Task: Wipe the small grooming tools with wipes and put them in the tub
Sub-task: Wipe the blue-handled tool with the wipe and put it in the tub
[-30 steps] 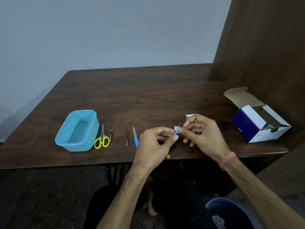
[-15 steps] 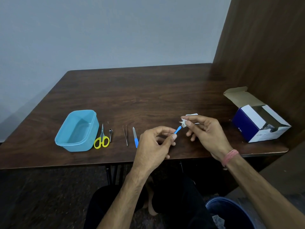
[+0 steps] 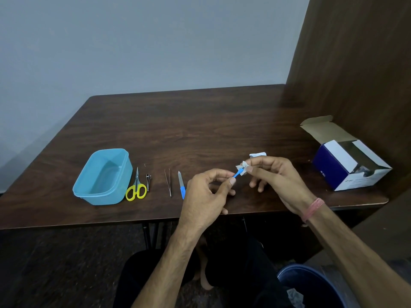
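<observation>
My left hand [image 3: 208, 192] pinches the near end of a thin blue tool [image 3: 237, 174] above the table's front edge. My right hand [image 3: 274, 176] pinches a small white wipe [image 3: 242, 169] wrapped round the tool's far end. A light blue tub [image 3: 102, 176] stands at the left, with nothing in it. To its right lie yellow-handled scissors [image 3: 136, 187], a small nail clipper [image 3: 148, 178], tweezers [image 3: 168, 182] and a blue-handled nail file [image 3: 181, 184].
An open blue and white box [image 3: 349, 165] stands at the table's right, next to a wooden panel. A torn white wrapper [image 3: 258, 154] lies behind my right hand. A blue bin [image 3: 311, 285] sits on the floor at lower right.
My right hand has slid the wipe along the blue tool away from my left hand, baring more of the blue shaft. The rest of the tools have not moved.
</observation>
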